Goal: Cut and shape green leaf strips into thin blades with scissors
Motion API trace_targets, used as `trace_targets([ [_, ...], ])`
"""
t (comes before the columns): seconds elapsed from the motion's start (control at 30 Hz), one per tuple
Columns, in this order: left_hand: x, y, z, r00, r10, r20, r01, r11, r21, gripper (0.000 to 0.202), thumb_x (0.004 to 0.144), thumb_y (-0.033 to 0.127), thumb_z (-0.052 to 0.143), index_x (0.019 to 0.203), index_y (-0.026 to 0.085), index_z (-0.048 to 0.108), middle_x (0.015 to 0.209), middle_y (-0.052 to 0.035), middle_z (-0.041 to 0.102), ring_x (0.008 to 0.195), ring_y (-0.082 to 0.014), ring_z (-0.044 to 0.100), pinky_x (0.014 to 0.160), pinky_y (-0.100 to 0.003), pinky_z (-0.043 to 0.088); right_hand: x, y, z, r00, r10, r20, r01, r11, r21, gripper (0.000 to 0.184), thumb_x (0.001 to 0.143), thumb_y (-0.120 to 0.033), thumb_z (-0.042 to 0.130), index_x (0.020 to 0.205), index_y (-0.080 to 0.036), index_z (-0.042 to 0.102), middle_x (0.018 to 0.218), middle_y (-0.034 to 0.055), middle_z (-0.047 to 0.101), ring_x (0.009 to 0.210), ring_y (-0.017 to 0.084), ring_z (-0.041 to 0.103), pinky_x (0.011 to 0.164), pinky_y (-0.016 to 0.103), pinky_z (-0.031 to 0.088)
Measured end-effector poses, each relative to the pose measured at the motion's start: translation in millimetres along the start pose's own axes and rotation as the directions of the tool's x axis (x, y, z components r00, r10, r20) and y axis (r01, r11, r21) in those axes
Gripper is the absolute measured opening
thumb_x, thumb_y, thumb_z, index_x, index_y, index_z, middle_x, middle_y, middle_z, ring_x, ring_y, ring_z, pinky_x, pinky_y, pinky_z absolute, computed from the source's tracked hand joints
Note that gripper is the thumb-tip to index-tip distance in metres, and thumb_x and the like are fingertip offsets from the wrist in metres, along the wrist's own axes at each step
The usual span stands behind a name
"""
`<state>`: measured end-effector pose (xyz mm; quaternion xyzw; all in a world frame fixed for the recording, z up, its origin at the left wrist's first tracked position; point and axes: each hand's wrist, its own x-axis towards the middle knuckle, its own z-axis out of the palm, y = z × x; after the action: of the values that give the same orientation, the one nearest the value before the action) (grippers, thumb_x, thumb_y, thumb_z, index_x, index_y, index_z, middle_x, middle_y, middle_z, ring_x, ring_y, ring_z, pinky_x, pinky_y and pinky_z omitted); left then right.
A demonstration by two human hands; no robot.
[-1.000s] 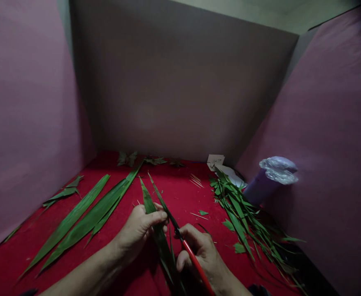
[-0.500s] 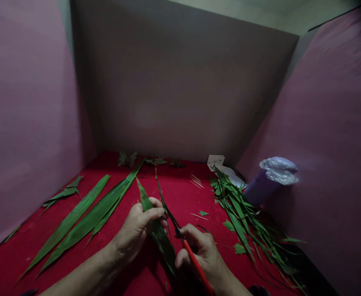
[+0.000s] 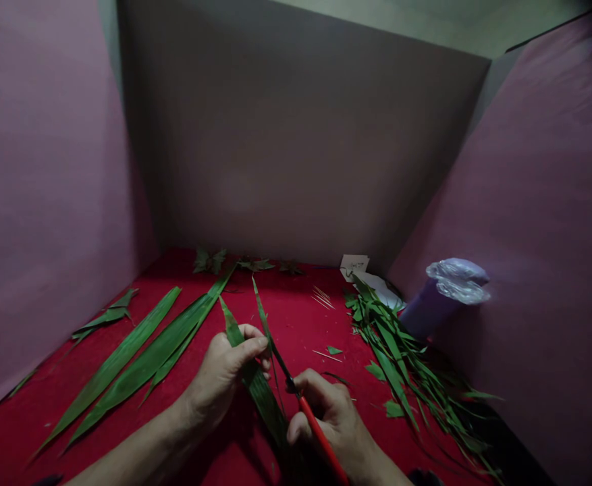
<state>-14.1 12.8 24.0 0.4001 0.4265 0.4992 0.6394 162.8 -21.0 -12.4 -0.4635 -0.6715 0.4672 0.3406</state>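
In my left hand [image 3: 237,361] is a long green leaf [image 3: 262,391], pinched between thumb and fingers with its tip pointing up and away. My right hand [image 3: 329,412] grips scissors [image 3: 320,432] with red handles and dark blades. The blades lie beside the leaf's right edge, close to my left fingertips. A thin leaf strip [image 3: 259,300] rises along the blades toward the back. Whether the blades are parted is hard to see. The lower end of the leaf is in shadow near my right thumb.
Long leaves [image 3: 144,371] lie to the left on the red cloth [image 3: 296,304]. A pile of cut leaf strips [image 3: 397,344] is at right, before a purple roll [image 3: 432,304] in clear plastic. Thin sticks [image 3: 322,297], a white card [image 3: 354,263] and folded leaf pieces [image 3: 209,260] sit farther back.
The held leaf's tip and the thin strip have shifted slightly left. Both hands and the scissors stay almost where they were.
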Motion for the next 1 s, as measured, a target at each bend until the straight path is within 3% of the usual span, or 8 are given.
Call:
trace_targets([
  [0.17, 0.1, 0.0, 0.6, 0.998, 0.034, -0.045, -0.035, 0.999, -0.014, 0.015, 0.066, 0.026, 0.065, 0.063, 0.016, 0.055, 0.054, 0.0011, 0.058, 0.050, -0.0118, 0.053, 0.052, -0.023, 0.041, -2.7, -1.2, -0.4, 0.999, 0.021, 0.045, -0.025, 0.996, 0.083, 0.020, 0.063, -0.014, 0.056, 0.081, -0.019, 0.051, 0.047, -0.0106, 0.042, 0.048, 0.007, 0.030, 0.045, 0.019, 0.022],
  [0.4, 1.7, -1.9, -0.7, 0.998, 0.053, -0.027, -0.054, 0.998, -0.016, 0.013, 0.066, 0.025, 0.063, 0.062, 0.015, 0.056, 0.052, 0.0001, 0.058, 0.049, -0.0121, 0.052, 0.052, -0.024, 0.040, -3.8, -0.1, -0.3, 0.993, 0.039, 0.112, -0.050, 0.993, 0.103, 0.024, 0.067, -0.018, 0.055, 0.091, -0.019, 0.048, 0.051, -0.0084, 0.050, 0.046, 0.008, 0.035, 0.044, 0.019, 0.025],
  [0.53, 0.3, 1.6, 1.8, 0.999, 0.034, -0.025, -0.035, 0.998, -0.060, 0.013, 0.067, 0.024, 0.063, 0.063, 0.016, 0.054, 0.055, 0.0005, 0.058, 0.051, -0.0122, 0.053, 0.053, -0.025, 0.042, -3.9, -1.2, -0.4, 0.995, 0.013, 0.098, -0.022, 0.995, 0.097, 0.022, 0.068, -0.023, 0.058, 0.087, -0.019, 0.048, 0.050, -0.0090, 0.047, 0.046, 0.007, 0.033, 0.044, 0.019, 0.024],
  [0.7, -0.2, 1.4, 2.4, 0.999, -0.001, -0.048, -0.006, 0.991, -0.135, 0.016, 0.069, 0.026, 0.063, 0.078, 0.017, 0.054, 0.062, 0.0009, 0.060, 0.054, -0.0129, 0.055, 0.055, -0.027, 0.045, -3.6, 4.4, 0.3, 0.997, 0.008, 0.074, -0.012, 0.999, 0.052, 0.020, 0.068, -0.022, 0.059, 0.084, -0.020, 0.048, 0.050, -0.0105, 0.038, 0.047, 0.007, 0.028, 0.044, 0.019, 0.021],
  [1.0, 3.3, -4.1, 0.1, 0.996, 0.045, -0.079, -0.053, 0.994, -0.100, 0.019, 0.065, 0.027, 0.069, 0.068, 0.015, 0.055, 0.058, 0.0013, 0.059, 0.050, -0.0105, 0.053, 0.050, -0.022, 0.042, -2.1, 2.1, -1.5, 0.997, -0.025, 0.077, 0.018, 0.996, 0.085, 0.021, 0.072, -0.031, 0.060, 0.086, -0.020, 0.048, 0.051, -0.0103, 0.038, 0.047, 0.007, 0.027, 0.044, 0.019, 0.021],
])
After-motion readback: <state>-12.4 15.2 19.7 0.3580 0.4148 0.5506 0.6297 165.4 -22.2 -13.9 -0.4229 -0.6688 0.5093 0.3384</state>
